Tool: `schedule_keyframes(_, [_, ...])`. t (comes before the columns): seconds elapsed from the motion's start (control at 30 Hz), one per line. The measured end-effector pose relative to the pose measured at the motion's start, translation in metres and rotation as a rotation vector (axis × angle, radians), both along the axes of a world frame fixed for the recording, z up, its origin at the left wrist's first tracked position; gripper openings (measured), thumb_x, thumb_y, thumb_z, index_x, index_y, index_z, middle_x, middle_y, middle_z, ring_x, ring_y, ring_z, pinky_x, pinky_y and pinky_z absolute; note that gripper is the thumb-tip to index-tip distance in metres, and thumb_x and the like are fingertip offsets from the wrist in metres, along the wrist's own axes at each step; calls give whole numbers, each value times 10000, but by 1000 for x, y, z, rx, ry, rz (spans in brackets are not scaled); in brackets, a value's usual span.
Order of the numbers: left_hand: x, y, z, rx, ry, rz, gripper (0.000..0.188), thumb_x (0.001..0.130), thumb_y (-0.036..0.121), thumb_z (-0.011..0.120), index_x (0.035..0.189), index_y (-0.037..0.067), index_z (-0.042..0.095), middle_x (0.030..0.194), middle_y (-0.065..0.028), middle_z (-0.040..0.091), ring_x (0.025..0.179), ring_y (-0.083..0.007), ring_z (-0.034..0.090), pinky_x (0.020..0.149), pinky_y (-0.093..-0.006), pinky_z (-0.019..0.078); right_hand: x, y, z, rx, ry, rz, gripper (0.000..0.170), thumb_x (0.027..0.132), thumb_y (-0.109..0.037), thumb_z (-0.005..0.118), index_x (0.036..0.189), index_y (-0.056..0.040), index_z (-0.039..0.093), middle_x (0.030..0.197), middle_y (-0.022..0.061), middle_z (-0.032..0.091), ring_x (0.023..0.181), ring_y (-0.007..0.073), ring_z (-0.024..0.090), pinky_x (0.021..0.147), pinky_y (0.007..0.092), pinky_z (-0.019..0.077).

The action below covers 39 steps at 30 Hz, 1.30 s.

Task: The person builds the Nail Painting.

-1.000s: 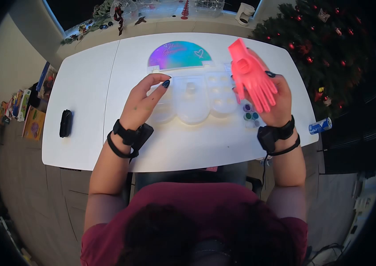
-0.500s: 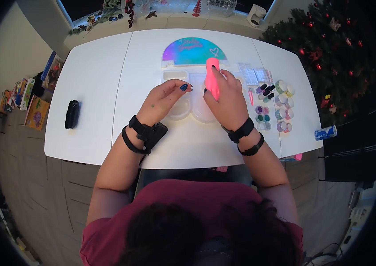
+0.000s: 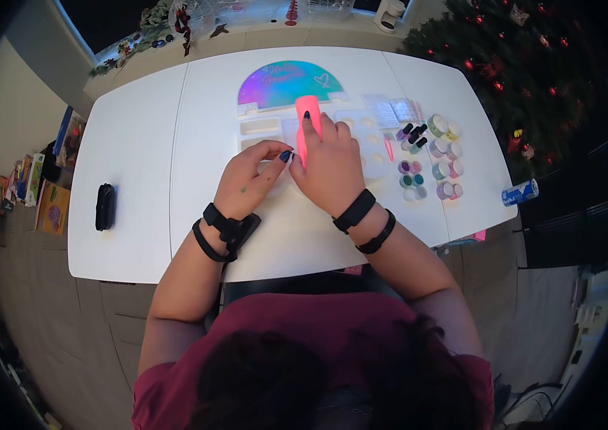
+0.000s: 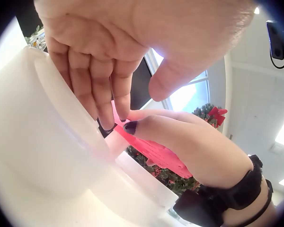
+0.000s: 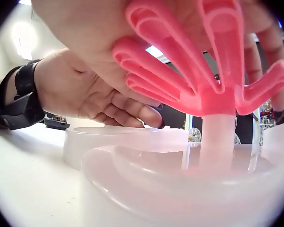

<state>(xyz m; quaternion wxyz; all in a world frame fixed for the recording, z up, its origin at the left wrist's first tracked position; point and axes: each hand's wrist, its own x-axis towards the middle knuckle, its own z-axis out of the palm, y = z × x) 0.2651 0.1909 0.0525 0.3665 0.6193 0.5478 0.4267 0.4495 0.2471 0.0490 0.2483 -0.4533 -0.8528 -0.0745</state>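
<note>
A pink plastic hand model (image 3: pixel 307 107) stands over the middle of a white moulded tray (image 3: pixel 259 140). In the right wrist view its underside meets a translucent white post (image 5: pixel 217 137), its fingers spread. My right hand (image 3: pixel 333 161) grips the model from above, with the thumb along one side and a finger over its wrist end. At the tray's left part, my left hand (image 3: pixel 247 179) has its thumb apart and its fingers (image 4: pixel 102 90) extended. Those fingertips come close to the pink model and the right thumb, and hold nothing.
An iridescent half-round lid (image 3: pixel 286 84) stands behind the tray. To the right lie a pink tool (image 3: pixel 388 147), nail polish bottles (image 3: pixel 415 136), glitter pots (image 3: pixel 411 180), small jars (image 3: pixel 447 168) and clear sheets (image 3: pixel 390 111). A black case (image 3: pixel 105 208) sits far left, a can (image 3: pixel 520 192) at the right edge.
My right hand has turned palm down and brought the pink hand model leftward from the table's right side to the post in the tray. The left hand has stayed near the tray's left part.
</note>
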Motion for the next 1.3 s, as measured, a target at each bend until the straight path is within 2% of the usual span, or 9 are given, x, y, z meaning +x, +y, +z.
schedule_keyframes(0.37, [5,0,-4,12,38,59,281,1077,168,618,1283,-4,701,1145,-102,777,1092,-178,723,1003,-320,522,4,-1,-6,-22,-1,-24,701,862,-316,723,1459,32,604,1446,234,585,1190,327,575,900,468,507])
schedule_keyframes(0.43, [6,1,-5,23,-21,67,302,1054,195,643,1268,-6,715,1152,-153,789,1114,-251,749,963,-337,548,7,1,-6,-2,21,9,690,860,-297,729,1459,22,607,1446,229,586,1180,315,579,895,464,509])
schedule_keyframes(0.53, [8,0,-4,36,-40,56,286,1061,185,644,1257,-10,713,1121,-147,796,1089,-238,760,963,-333,548,12,2,-5,-6,32,25,681,857,-283,733,1458,12,610,1441,225,589,1181,313,581,893,458,510])
schedule_keyframes(0.67, [10,1,-6,60,-47,46,281,1062,181,644,1255,-12,713,1100,-142,801,1073,-237,767,970,-336,549,12,2,-7,-2,43,20,681,857,-278,734,1461,9,608,1446,225,587,1180,314,582,896,455,510])
schedule_keyframes(0.73, [9,2,-7,72,-30,49,281,1062,179,644,1256,-13,713,1103,-142,802,1079,-236,768,979,-339,550,11,0,-7,-14,62,16,697,854,-248,745,1479,13,580,1462,228,581,1174,349,595,921,477,531])
schedule_keyframes(0.87, [9,1,-4,51,-2,30,283,1057,179,645,1255,-10,716,1113,-148,800,1088,-248,769,979,-344,554,12,0,-9,-10,59,13,706,851,-246,745,1486,10,573,1469,226,575,1176,352,593,928,478,529])
schedule_keyframes(1.07, [12,0,-5,97,105,36,284,1031,176,661,1257,21,734,1127,-156,792,1082,-292,767,946,-358,567,12,0,-11,18,58,-1,705,849,-285,744,1477,-3,589,1467,227,576,1172,317,578,921,456,497])
schedule_keyframes(1.13, [12,0,-4,93,116,37,282,1027,171,663,1259,28,738,1133,-159,791,1073,-300,766,939,-365,571,11,-1,-11,-4,84,6,700,856,-247,744,1485,6,571,1480,225,565,1176,355,582,945,480,520])
schedule_keyframes(1.3, [12,0,-3,115,145,21,283,1027,168,662,1257,21,736,1141,-163,789,1068,-309,764,940,-374,575,11,-2,-10,-13,81,2,700,858,-250,743,1487,5,570,1485,227,561,1179,355,579,952,478,515])
